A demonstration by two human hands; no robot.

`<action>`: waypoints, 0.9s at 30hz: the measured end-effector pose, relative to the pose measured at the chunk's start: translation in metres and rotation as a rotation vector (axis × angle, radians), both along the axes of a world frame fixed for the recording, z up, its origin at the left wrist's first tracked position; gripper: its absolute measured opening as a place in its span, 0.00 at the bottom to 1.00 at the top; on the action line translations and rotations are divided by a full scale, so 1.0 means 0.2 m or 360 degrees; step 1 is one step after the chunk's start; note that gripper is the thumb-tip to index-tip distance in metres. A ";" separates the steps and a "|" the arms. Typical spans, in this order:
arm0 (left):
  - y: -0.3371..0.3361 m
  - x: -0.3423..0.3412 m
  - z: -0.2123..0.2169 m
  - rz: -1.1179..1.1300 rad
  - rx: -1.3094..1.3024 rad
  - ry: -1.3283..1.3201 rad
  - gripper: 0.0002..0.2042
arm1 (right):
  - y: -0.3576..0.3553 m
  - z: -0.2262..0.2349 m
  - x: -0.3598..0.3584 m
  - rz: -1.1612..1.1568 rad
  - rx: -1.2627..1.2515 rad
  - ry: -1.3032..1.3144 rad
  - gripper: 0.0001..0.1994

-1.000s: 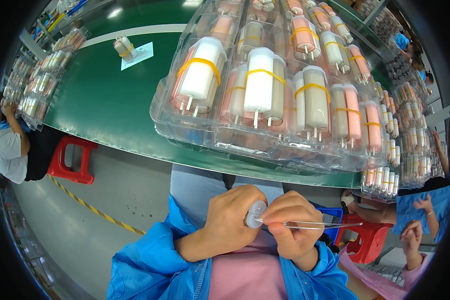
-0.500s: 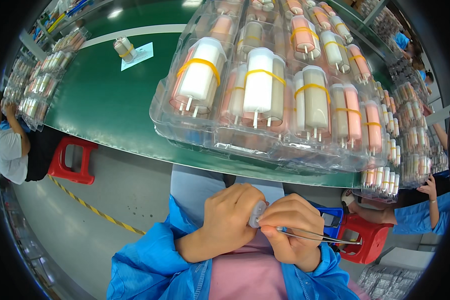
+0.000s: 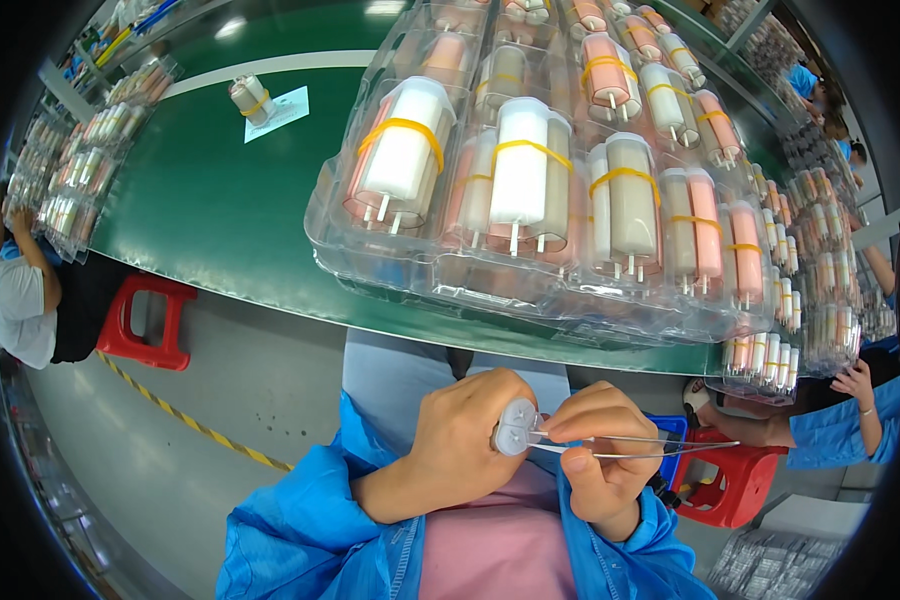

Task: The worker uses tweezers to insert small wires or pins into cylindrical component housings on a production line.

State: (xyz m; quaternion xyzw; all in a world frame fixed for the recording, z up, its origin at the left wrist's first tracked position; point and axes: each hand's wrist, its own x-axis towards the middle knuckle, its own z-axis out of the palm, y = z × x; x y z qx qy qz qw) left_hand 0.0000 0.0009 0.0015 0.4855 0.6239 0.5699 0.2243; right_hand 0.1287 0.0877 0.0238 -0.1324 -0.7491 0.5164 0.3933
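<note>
Above my lap, my left hand (image 3: 460, 430) is closed around a small container, and only its round translucent end (image 3: 516, 426) shows. My fist hides the rest of it. My right hand (image 3: 605, 450) pinches metal tweezers (image 3: 670, 446) between thumb and fingers. Their tips are at the translucent end, though I cannot make out whether they grip anything. Just beyond my hands, a clear plastic tray (image 3: 450, 270) on the table edge holds several bundles of white, grey and pink tubes (image 3: 518, 165), tied with yellow rubber bands.
On the green table (image 3: 210, 190), a banded tube bundle (image 3: 250, 98) stands beside a pale card (image 3: 280, 112). More filled trays (image 3: 830, 270) are stacked at the right. Red stools (image 3: 150, 320) stand on the floor. Co-workers' arms (image 3: 863, 400) show at both sides.
My right hand has shifted slightly right, and the tweezers have swung up toward level. The container's round end has turned more toward view. My left hand keeps its hold.
</note>
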 end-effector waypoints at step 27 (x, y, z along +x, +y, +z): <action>-0.01 0.00 -0.04 -0.0094 -0.0069 -0.0243 0.15 | 0.00 0.00 -0.01 0.0080 -0.0154 -0.0022 0.08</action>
